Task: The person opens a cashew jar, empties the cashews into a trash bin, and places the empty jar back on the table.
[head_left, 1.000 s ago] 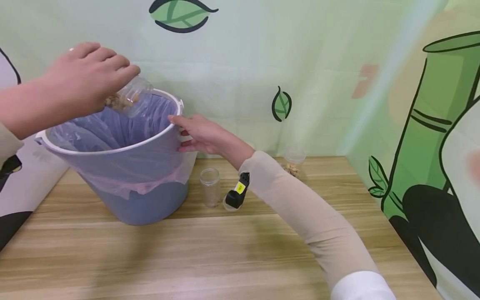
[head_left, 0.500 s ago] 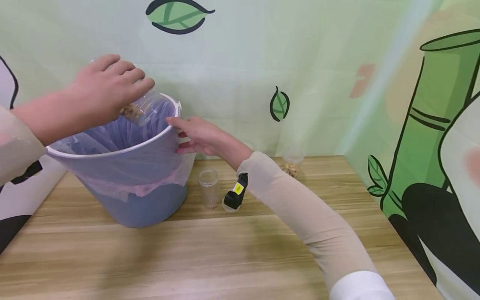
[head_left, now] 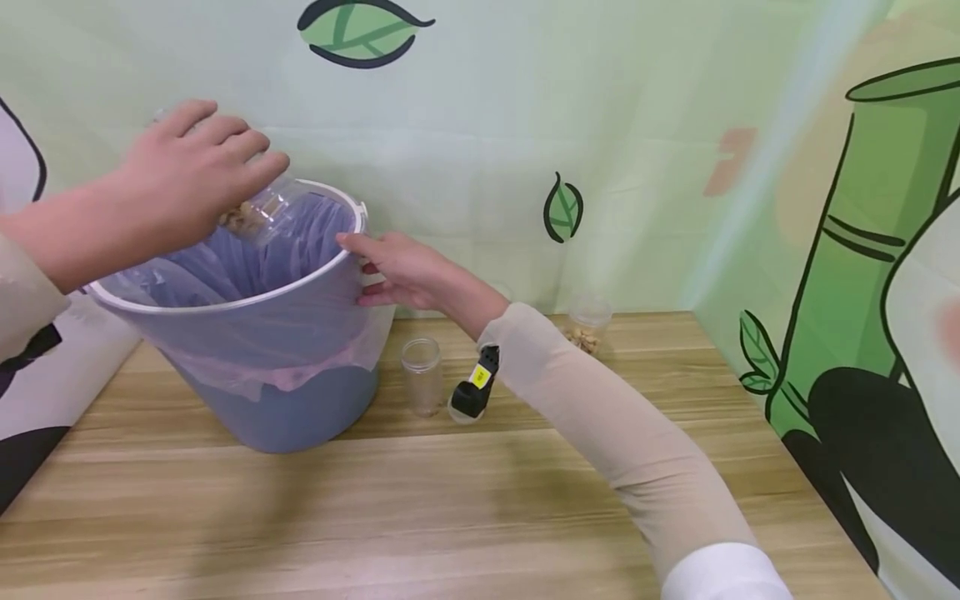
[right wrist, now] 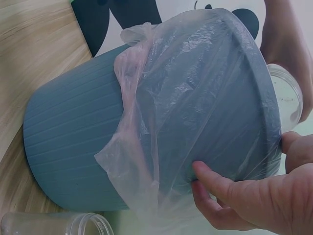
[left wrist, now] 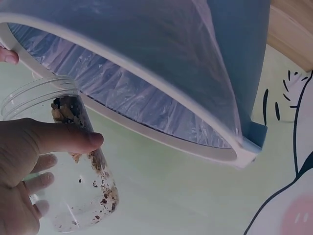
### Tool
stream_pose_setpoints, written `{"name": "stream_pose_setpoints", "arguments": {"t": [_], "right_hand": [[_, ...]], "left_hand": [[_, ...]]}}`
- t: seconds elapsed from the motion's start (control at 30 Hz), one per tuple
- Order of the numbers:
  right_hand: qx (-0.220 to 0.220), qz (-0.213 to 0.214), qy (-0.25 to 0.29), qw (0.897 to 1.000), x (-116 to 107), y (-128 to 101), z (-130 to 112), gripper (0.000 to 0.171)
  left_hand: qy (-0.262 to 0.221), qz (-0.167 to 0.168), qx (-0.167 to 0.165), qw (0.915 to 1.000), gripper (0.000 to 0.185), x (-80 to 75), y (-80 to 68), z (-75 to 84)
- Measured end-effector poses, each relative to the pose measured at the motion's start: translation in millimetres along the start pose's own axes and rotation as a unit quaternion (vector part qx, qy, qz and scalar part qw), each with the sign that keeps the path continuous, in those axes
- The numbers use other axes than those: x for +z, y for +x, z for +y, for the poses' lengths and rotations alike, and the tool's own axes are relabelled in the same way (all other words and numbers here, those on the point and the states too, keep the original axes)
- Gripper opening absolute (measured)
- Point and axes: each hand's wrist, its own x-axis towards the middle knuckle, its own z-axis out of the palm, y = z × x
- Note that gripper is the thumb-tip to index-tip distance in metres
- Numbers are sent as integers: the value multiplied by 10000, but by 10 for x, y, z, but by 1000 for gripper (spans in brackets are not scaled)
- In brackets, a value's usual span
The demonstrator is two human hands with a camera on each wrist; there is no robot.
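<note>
My left hand (head_left: 187, 179) grips a clear jar (left wrist: 68, 90), tilted with its open mouth over the trash can (head_left: 315, 408). Brown flaky bits (left wrist: 68, 112) lie along the jar's lower side, with smaller crumbs stuck further down the wall. The blue can has a white rim and a translucent bag (head_left: 247, 262) folded over its edge. At the can's right side my right hand (head_left: 405, 271) holds the rim, thumb on top. Its fingers (right wrist: 215, 183) press against the bagged outer wall in the right wrist view.
An open clear jar (head_left: 422, 379) stands just right of the can on the wooden table (head_left: 375, 517). Further back, behind my right forearm, is another clear container (head_left: 588, 325) with light brown pieces in it. A printed backdrop (head_left: 465, 125) rises behind the table.
My left hand and its jar dipped down to the right, then came partway back up and left. My right hand stays at the rim.
</note>
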Motion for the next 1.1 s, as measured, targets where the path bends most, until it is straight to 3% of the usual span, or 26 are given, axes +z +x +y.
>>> {"name": "stream_pose_setpoints", "arguments": {"t": [0.63,1.1], "right_hand": [[-12,16,15,10000,-3,10,19,67],[-13,34,-6,10000,-18,10,11,67]], "left_hand": [[510,-176,-151,9984,79,-78,-100,-153],[576,-151,-204,9980,80,-110,-107,-157]]}}
